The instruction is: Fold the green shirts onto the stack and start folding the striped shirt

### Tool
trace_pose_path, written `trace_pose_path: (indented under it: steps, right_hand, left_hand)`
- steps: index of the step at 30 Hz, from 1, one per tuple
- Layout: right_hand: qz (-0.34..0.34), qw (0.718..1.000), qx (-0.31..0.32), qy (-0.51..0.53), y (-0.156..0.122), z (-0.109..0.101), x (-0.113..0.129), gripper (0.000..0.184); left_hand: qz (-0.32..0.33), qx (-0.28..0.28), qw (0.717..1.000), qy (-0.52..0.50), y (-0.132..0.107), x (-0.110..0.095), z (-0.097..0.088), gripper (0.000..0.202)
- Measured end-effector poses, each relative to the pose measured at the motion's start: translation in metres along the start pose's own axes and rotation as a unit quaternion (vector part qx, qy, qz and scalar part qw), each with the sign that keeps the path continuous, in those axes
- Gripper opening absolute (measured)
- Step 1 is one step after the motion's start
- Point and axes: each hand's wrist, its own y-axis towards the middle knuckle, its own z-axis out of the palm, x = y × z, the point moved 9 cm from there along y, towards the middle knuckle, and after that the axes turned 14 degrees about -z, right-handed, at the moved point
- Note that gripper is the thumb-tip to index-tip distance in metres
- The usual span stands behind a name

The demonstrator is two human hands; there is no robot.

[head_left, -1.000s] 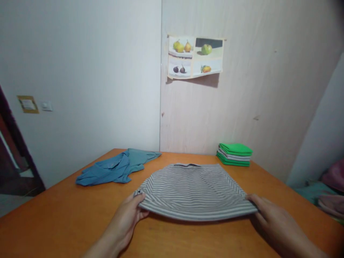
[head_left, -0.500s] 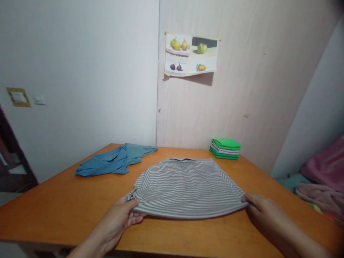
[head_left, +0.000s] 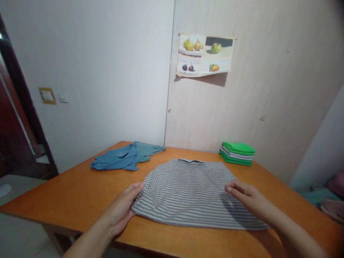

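Note:
A grey-and-white striped shirt (head_left: 188, 197) lies spread out in front of me, its collar at the far side and its hem towards me. My left hand (head_left: 125, 204) is at the shirt's left edge near the hem corner, closed on the cloth with the thumb uppermost; its other fingers are mostly hidden. Above the right part of the shirt hovers my right hand (head_left: 245, 193), fingers curled together with no cloth in them. Its shadow falls on the stripes below.
Blue-green crumpled garments (head_left: 123, 156) lie at the back left of the orange-brown table (head_left: 80, 195). A folded stack of green and light grey cloths (head_left: 238, 153) stands at the back right. Behind the table rises a wall with a fruit poster (head_left: 204, 55).
My right hand has let go of the hem corner and moved up and inward over the shirt. The hem has settled onto the table. The view has turned slightly left.

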Motion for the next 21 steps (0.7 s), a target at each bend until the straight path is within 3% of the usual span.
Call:
trace_pose_path:
  steps: [6,9,11,13,15,17,21]
  right_hand:
    - [-0.052,0.982,0.077,0.167,0.064,0.124,0.072,0.044]
    - [0.023,0.956,0.117,0.268,0.079,0.185,0.088,0.054]
    - [0.032,0.942,0.136,0.305,0.083,0.213,0.099,0.054]
    - [-0.005,0.927,0.147,0.345,0.086,0.227,0.114,0.046]
    - [-0.032,0.906,0.138,0.398,0.086,0.229,0.122,0.038]
    - [-0.01,0.883,0.105,0.457,0.086,0.223,0.116,0.034]
    - [0.088,0.827,-0.022,0.555,0.088,0.197,0.077,0.032]
  left_hand:
    - [0.013,-0.014,0.999,0.036,0.003,0.002,0.013,0.04]
    - [0.029,0.001,0.999,0.036,-0.001,0.004,0.033,0.047]
    - [0.036,0.049,0.998,0.009,-0.005,0.004,0.049,0.042]
    - [0.031,0.107,0.994,-0.021,-0.008,0.005,0.062,0.034]
    - [0.015,0.131,0.991,-0.037,-0.007,0.007,0.064,0.03]
    - [-0.002,0.106,0.994,-0.039,0.0,0.008,0.055,0.031]
    - [0.014,-0.001,1.0,0.017,0.026,0.005,0.026,0.032]
